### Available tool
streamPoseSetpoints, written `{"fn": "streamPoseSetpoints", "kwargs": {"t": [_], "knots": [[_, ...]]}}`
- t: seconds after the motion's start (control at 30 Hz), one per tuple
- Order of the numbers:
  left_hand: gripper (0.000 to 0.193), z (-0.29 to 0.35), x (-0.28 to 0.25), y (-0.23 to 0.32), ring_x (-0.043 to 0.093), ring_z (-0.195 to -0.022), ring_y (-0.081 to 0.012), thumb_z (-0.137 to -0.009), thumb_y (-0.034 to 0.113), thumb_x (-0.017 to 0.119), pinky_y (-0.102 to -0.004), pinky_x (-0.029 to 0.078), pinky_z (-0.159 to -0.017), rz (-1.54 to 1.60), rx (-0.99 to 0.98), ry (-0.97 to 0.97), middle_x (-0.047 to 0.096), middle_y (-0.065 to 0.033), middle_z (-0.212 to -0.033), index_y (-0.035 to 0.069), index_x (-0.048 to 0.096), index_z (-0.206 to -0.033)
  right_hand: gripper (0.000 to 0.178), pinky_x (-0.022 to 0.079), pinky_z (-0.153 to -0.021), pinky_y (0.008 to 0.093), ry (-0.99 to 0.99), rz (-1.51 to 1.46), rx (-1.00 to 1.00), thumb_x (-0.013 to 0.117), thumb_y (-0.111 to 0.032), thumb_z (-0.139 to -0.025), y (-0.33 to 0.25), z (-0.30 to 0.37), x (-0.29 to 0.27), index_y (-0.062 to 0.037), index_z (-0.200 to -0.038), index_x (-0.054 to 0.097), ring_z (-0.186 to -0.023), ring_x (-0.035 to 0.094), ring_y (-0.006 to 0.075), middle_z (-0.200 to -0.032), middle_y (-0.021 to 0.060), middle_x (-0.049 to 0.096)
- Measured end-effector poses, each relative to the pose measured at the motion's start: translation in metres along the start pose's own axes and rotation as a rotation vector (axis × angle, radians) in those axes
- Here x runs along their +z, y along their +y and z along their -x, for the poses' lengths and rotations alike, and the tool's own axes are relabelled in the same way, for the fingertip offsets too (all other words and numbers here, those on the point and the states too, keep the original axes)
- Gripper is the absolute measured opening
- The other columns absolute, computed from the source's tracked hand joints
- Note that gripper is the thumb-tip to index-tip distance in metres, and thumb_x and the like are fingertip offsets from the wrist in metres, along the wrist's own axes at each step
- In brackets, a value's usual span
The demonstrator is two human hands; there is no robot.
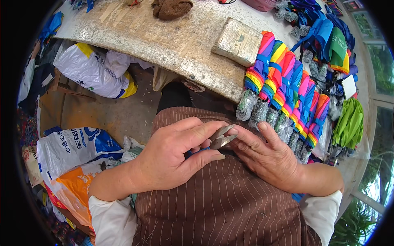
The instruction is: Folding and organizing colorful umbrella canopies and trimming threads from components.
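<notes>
Over my lap, my left hand is closed around a pair of snips. Their short metal blades stand apart, and a bit of blue handle shows under my fingers. My right hand is beside the blades, thumb raised and fingers stretched out. Its index fingertip is at the upper blade, apparently touching it; whether anything thin lies between the blades is too small to tell. Below both hands spreads a brown pinstriped apron. To the right of my right hand lies a row of folded rainbow umbrellas with bubble-wrapped handles.
A worn workbench curves across the front, bearing a paint-stained block and a brown cloth item. Blue umbrellas and a lime-green umbrella lie at right. White plastic sacks and an orange-and-white bag crowd the left.
</notes>
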State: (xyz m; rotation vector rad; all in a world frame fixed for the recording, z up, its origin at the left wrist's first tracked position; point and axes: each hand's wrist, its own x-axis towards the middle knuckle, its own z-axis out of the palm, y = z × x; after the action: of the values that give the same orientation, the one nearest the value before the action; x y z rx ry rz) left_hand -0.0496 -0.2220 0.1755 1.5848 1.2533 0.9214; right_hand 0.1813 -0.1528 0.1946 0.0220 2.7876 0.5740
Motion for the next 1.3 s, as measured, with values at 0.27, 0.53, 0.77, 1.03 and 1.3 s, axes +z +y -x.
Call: {"fn": "streamPoseSetpoints", "kwargs": {"t": [0.27, 0.53, 0.77, 1.03, 1.3], "knots": [[0.044, 0.001, 0.004, -0.002, 0.056, -0.065, -0.0215, -0.08, 0.014, 0.071, -0.0288, 0.046, -0.06, -0.03, 0.018, 0.013, 0.059, -0.0102, -0.08, 0.002, 0.058, -0.12, 0.049, 0.01, -0.116, 0.0493, -0.002, 0.053, -0.057, 0.042, -0.034, -0.087, 0.0, 0.001, -0.004, -0.0111, -0.129, 0.054, -0.141, 0.019, 0.0198, -0.145, 0.003, 0.037], [0.043, 0.001, 0.011, -0.008, 0.057, -0.066, -0.0233, -0.08, 0.014, 0.071, -0.029, 0.046, -0.061, -0.012, 0.094, 0.075, 0.06, -0.0104, -0.08, 0.001, 0.059, -0.119, 0.049, 0.016, -0.112, 0.0517, -0.066, 0.039, -0.043, 0.047, -0.032, -0.084, -0.005, 0.0, -0.005, -0.015, -0.13, 0.053, -0.141, 0.021, 0.018, -0.148, 0.0025, 0.033], [0.04, 0.005, 0.016, -0.011, 0.052, -0.068, -0.0105, -0.087, 0.012, 0.064, -0.0237, 0.044, -0.06, 0.335, -0.089, 0.166, 0.057, -0.0042, -0.092, 0.0, 0.051, -0.123, 0.041, 0.015, -0.113, 0.0512, 0.081, -0.002, 0.021, 0.048, -0.029, -0.085, 0.0, -0.007, -0.003, -0.0147, -0.121, 0.06, -0.14, 0.023, 0.0174, -0.144, 0.0006, 0.041], [0.043, -0.012, -0.009, -0.025, 0.057, -0.087, -0.0163, -0.086, 0.013, 0.065, -0.0281, 0.046, -0.076, 0.271, 0.069, 0.025, 0.058, -0.0099, -0.097, -0.003, 0.052, -0.124, 0.029, 0.027, -0.111, 0.045, 0.338, -0.425, -0.144, 0.058, -0.018, -0.079, 0.008, -0.014, 0.021, -0.0097, -0.105, 0.067, -0.134, 0.036, 0.0191, -0.129, 0.0016, 0.056], [0.05, -0.01, -0.01, -0.036, 0.054, -0.076, -0.0196, -0.079, 0.021, 0.072, -0.029, 0.044, -0.067, -0.028, 0.289, -0.101, 0.057, -0.0091, -0.092, -0.001, 0.057, -0.122, 0.027, 0.031, -0.11, 0.0403, 0.434, -0.56, -0.111, 0.06, -0.016, -0.077, 0.004, -0.009, 0.031, -0.0084, -0.102, 0.068, -0.129, 0.044, 0.019, -0.123, 0.0029, 0.06]]}}
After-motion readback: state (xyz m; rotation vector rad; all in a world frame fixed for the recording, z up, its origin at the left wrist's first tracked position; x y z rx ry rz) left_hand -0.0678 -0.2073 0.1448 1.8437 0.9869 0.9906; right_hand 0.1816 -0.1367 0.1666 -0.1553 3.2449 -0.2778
